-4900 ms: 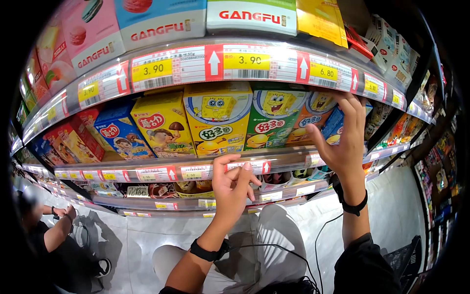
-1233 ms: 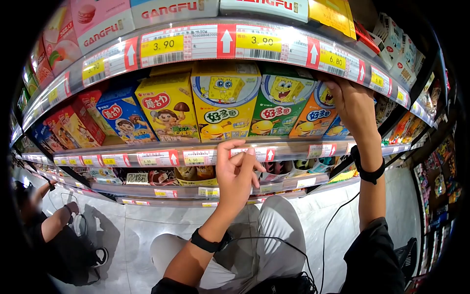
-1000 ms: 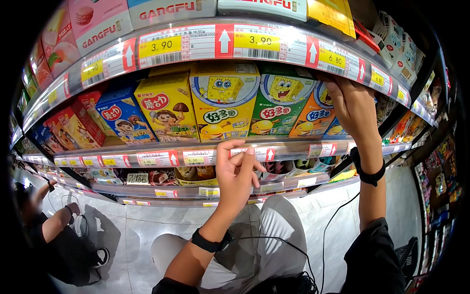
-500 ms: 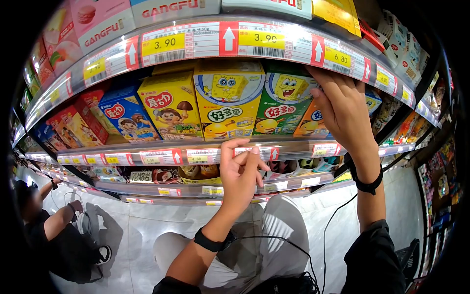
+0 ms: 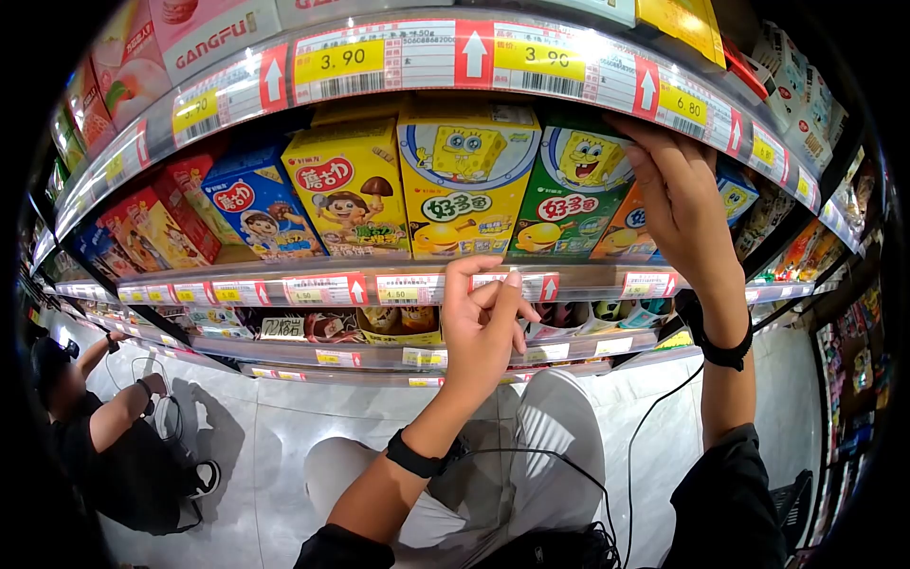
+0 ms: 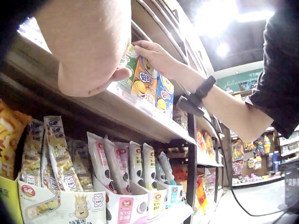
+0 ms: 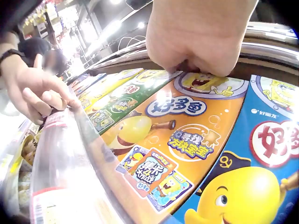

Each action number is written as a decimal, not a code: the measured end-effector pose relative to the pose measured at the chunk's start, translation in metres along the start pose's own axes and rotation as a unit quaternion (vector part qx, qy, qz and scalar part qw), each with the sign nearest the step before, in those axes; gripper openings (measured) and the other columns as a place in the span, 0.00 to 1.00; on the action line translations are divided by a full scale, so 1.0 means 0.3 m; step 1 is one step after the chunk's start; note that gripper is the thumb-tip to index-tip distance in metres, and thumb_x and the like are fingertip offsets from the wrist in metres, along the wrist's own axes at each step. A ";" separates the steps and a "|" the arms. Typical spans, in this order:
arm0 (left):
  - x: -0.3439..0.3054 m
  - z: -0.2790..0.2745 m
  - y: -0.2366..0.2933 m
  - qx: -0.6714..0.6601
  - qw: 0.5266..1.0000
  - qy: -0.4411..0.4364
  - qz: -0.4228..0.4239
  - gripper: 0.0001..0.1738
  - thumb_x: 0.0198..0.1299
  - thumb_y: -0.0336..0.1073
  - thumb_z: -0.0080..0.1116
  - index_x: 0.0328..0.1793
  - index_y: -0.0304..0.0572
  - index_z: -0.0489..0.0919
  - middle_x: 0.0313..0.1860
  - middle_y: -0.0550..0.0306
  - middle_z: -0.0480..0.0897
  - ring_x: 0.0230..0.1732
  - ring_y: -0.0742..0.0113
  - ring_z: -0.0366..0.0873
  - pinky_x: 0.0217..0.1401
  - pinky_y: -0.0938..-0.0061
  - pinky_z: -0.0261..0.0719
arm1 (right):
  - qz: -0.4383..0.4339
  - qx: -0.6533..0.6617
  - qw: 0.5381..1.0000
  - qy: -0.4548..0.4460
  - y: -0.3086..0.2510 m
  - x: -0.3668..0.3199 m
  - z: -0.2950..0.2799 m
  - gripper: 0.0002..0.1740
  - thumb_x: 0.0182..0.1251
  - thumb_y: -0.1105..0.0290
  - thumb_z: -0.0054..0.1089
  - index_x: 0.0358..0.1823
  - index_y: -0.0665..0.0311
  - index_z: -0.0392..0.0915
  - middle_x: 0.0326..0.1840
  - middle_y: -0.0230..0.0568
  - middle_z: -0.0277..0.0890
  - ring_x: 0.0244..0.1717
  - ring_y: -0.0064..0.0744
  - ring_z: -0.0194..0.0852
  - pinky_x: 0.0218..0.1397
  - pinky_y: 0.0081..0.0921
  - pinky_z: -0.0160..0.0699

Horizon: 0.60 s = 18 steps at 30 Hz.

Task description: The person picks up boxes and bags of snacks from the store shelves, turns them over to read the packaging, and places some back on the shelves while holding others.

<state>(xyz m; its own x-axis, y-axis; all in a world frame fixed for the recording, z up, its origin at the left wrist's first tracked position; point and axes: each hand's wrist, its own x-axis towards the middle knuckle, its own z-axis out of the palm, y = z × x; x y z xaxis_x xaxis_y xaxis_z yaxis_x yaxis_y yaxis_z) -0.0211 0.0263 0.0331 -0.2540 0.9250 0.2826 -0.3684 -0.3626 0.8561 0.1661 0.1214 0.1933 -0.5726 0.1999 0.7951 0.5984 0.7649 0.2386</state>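
Observation:
My right hand [image 5: 682, 194] reaches up to the top of an orange snack box [image 7: 187, 116] with a cartoon sponge character on it. Its fingers look straight and run in under the upper shelf's price rail, where the tips are hidden. The thumb lies by the right side of a green box [image 5: 569, 204]. To the right of the orange box stands a blue box [image 7: 252, 182]. Low at the shelf's front lip, my left hand [image 5: 482, 327] has its fingers loosely bent, with nothing in them. A yellow box [image 5: 464, 204] stands above it.
The upper shelf's price rail [image 5: 427, 62] overhangs the boxes closely. More boxes, yellow [image 5: 346, 194] and blue [image 5: 261, 209], line the left. Below, wrapped snacks stand in cardboard trays [image 6: 126, 210]. A cable [image 5: 633, 455] hangs at the right wrist. Another person [image 5: 114, 427] is at the left.
My right hand first went from in front of the boxes up to their tops, then shifted slightly left towards the green box. The left hand keeps its pose at the lip. The view has tilted slightly.

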 end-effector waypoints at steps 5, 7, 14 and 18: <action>0.001 0.003 -0.002 -0.013 1.000 0.007 -0.001 0.18 0.80 0.37 0.59 0.66 0.43 0.65 0.26 0.51 0.86 0.14 0.78 0.70 0.17 0.81 0.65 | -0.006 -0.007 1.000 0.024 -0.009 0.003 0.007 0.16 0.79 0.73 0.59 0.64 0.57 0.84 0.54 0.49 0.84 0.57 0.53 0.78 0.69 0.43 0.66; 0.001 0.003 -0.002 -0.012 1.000 0.002 0.006 0.18 0.80 0.37 0.59 0.66 0.43 0.65 0.26 0.51 0.86 0.13 0.78 0.70 0.17 0.81 0.65 | 0.003 -0.008 1.000 0.006 -0.009 -0.003 -0.003 0.17 0.78 0.74 0.59 0.64 0.58 0.83 0.53 0.49 0.84 0.57 0.53 0.79 0.70 0.44 0.66; 0.000 0.000 -0.005 0.002 1.000 0.001 0.001 0.17 0.81 0.34 0.57 0.66 0.42 0.63 0.26 0.48 0.85 0.14 0.73 0.72 0.17 0.79 0.67 | 0.006 -0.026 0.999 0.041 -0.005 -0.051 -0.010 0.20 0.77 0.79 0.55 0.66 0.63 0.80 0.63 0.53 0.80 0.64 0.59 0.75 0.74 0.48 0.65; 0.000 0.002 -0.008 0.007 1.000 0.009 0.002 0.17 0.81 0.34 0.56 0.67 0.42 0.63 0.26 0.48 0.85 0.15 0.73 0.73 0.17 0.79 0.67 | 0.005 -0.041 0.996 0.075 0.022 -0.178 0.004 0.24 0.75 0.83 0.52 0.70 0.63 0.77 0.73 0.52 0.75 0.74 0.57 0.71 0.82 0.53 0.58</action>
<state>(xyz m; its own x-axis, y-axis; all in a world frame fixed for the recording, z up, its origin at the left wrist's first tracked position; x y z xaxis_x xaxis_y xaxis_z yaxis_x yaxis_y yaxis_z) -0.0197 0.0273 0.0313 -0.2710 0.9211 0.2794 -0.3541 -0.3653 0.8609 0.1998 0.1165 0.1518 -0.4800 0.1084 0.8706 0.6506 0.7097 0.2703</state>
